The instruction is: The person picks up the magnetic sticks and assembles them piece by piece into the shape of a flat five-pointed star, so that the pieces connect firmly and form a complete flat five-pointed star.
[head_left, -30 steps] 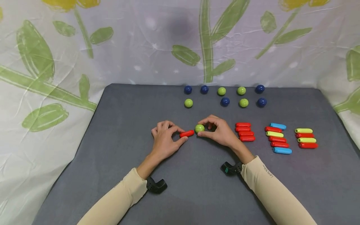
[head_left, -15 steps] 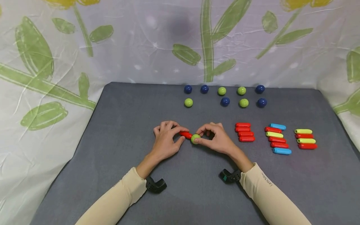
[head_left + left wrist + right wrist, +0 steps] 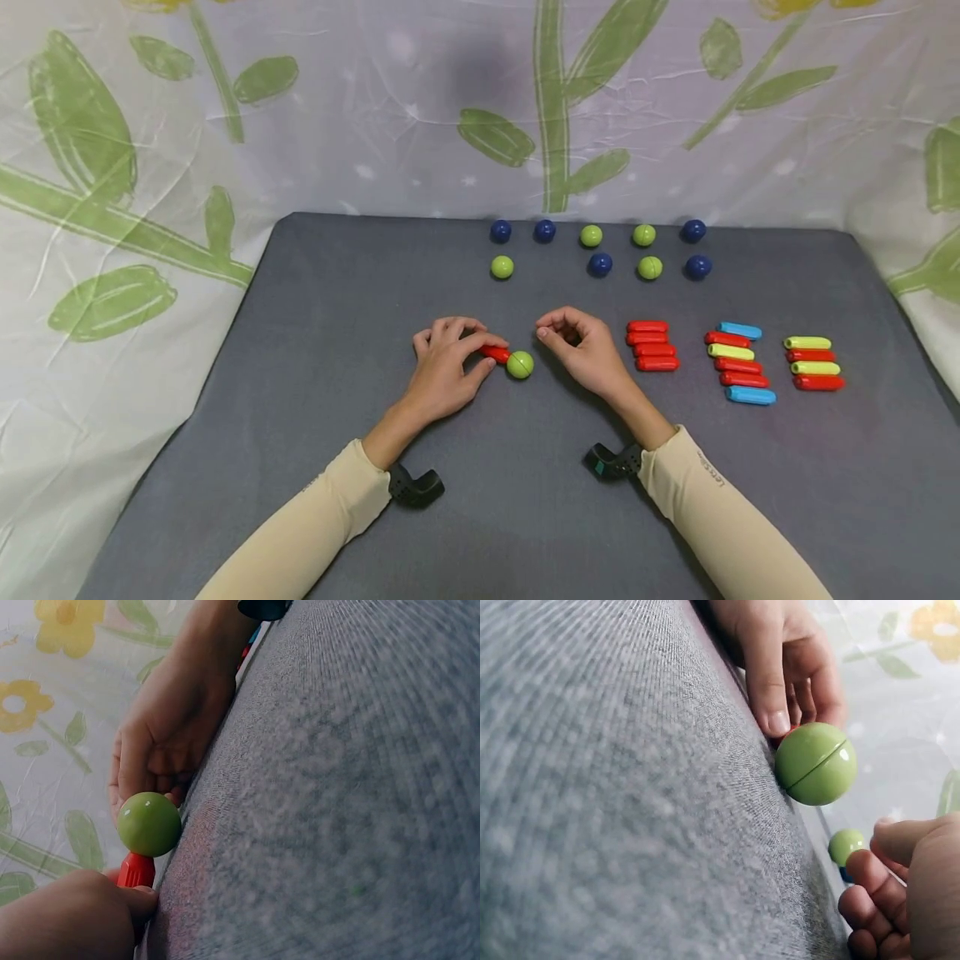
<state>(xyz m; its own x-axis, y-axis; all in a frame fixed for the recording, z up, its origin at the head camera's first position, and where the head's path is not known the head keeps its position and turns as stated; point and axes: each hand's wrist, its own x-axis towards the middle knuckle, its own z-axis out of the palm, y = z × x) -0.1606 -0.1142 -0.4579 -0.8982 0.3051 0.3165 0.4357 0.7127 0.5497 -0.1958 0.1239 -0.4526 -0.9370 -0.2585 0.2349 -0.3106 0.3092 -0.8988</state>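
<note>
On the grey table, my left hand (image 3: 446, 371) pinches a short red stick (image 3: 495, 354) between thumb and fingers. A green ball (image 3: 520, 364) with a seam line sits at the stick's right end, touching it. In the left wrist view, the ball (image 3: 150, 823) is right against the end of the red stick (image 3: 136, 870). To the right of the ball, apart from it, is my right hand (image 3: 588, 354), fingers loosely curled and holding nothing. The right wrist view shows a gap between that hand (image 3: 900, 892) and the ball (image 3: 816, 763).
Several blue balls (image 3: 600, 265) and green balls (image 3: 649, 267) lie in two rows along the table's far edge. On the right are three groups of sticks: red sticks (image 3: 652, 351), a mixed column with blue sticks (image 3: 752, 396), and yellow and red sticks (image 3: 815, 368).
My right hand brought the green ball left against the red stick's end, then let go and drew back to the right. My left hand kept hold of the stick, which tilted slightly.
</note>
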